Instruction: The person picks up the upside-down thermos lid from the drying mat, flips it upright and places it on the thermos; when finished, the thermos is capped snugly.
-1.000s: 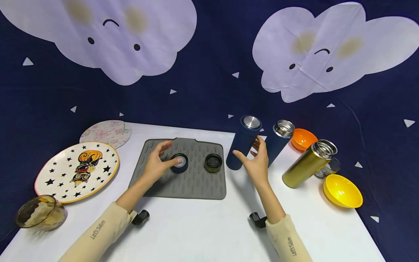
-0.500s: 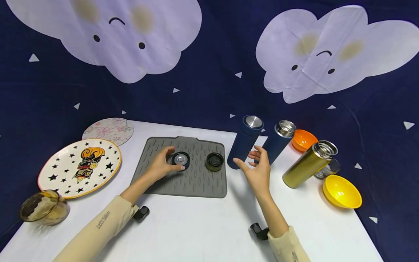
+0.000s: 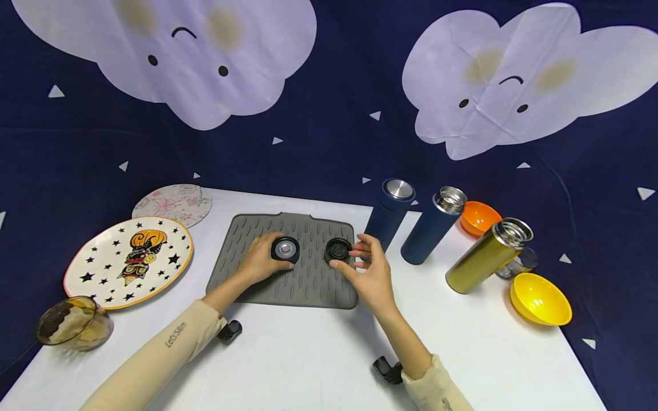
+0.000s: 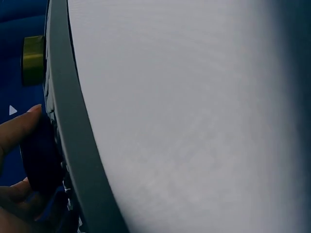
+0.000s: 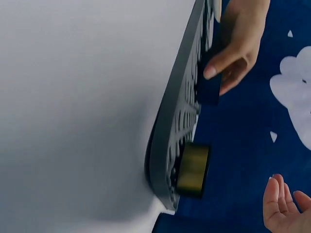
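Observation:
On the grey ribbed mat (image 3: pixel 308 285) lie a navy bottle lid (image 3: pixel 285 249) and an olive-gold lid (image 3: pixel 337 250). My left hand (image 3: pixel 271 257) grips the navy lid from the left, thumb and fingers curled round its rim; the right wrist view shows the same grip on the navy lid (image 5: pixel 209 90). My right hand (image 3: pixel 356 258) hovers just right of the olive-gold lid with fingers spread. In the right wrist view its fingertips (image 5: pixel 284 206) stand apart from the olive-gold lid (image 5: pixel 193 170). The left wrist view shows the navy lid (image 4: pixel 41 158) between my fingers.
A capped navy bottle (image 3: pixel 392 212), an uncapped navy bottle (image 3: pixel 433 225) and an uncapped gold bottle (image 3: pixel 485 257) stand at the right, with an orange bowl (image 3: pixel 479 217) and a yellow bowl (image 3: pixel 540 299). At the left: star plate (image 3: pixel 128 262), floral plate (image 3: pixel 175 204), amber glass bowl (image 3: pixel 74 322).
My right hand has let go of the capped navy bottle and moved left to the olive-gold lid. My left hand has curled round the navy lid.

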A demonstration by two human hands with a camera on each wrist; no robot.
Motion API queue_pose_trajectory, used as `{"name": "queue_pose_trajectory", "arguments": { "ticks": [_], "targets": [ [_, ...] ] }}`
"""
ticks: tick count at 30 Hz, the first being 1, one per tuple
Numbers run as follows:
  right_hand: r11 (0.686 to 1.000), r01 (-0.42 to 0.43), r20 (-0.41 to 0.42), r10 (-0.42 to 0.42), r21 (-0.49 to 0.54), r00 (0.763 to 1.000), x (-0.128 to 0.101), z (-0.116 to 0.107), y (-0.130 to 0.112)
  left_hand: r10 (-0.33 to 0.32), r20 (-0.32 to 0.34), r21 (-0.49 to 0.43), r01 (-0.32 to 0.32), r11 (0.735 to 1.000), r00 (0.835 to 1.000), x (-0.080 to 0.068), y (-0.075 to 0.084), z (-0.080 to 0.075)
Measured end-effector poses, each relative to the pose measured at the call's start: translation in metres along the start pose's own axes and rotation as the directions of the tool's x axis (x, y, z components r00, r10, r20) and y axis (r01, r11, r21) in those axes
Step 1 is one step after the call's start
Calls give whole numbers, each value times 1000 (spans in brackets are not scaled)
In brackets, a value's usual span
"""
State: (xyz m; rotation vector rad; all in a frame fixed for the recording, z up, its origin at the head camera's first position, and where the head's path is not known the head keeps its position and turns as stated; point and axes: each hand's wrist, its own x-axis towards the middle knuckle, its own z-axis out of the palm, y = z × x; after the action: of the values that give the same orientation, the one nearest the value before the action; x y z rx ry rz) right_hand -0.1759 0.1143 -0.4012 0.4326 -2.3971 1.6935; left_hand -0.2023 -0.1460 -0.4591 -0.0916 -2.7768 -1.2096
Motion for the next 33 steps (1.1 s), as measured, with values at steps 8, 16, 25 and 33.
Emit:
{"name": "queue_pose_trajectory", "arguments": {
  "ticks": [8, 16, 25, 33],
  "targets": [
    [996, -72, 146, 65, 44, 987, -3, 18, -2, 46, 6, -89, -45, 995, 999, -13, 16, -2],
    [977, -191, 255, 163, 90, 953, -5, 23, -6, 204, 10, -245, -195, 950, 979, -40, 56, -4],
    [871, -354, 404, 205, 339, 891, -7, 16, -7, 293, -69, -315, -300, 901, 954, -55, 72, -5],
    [928, -239, 335, 138, 285, 932, -11, 16, -5, 271, 11, -369, -248, 896, 962, -59, 69, -5]
  ]
}}
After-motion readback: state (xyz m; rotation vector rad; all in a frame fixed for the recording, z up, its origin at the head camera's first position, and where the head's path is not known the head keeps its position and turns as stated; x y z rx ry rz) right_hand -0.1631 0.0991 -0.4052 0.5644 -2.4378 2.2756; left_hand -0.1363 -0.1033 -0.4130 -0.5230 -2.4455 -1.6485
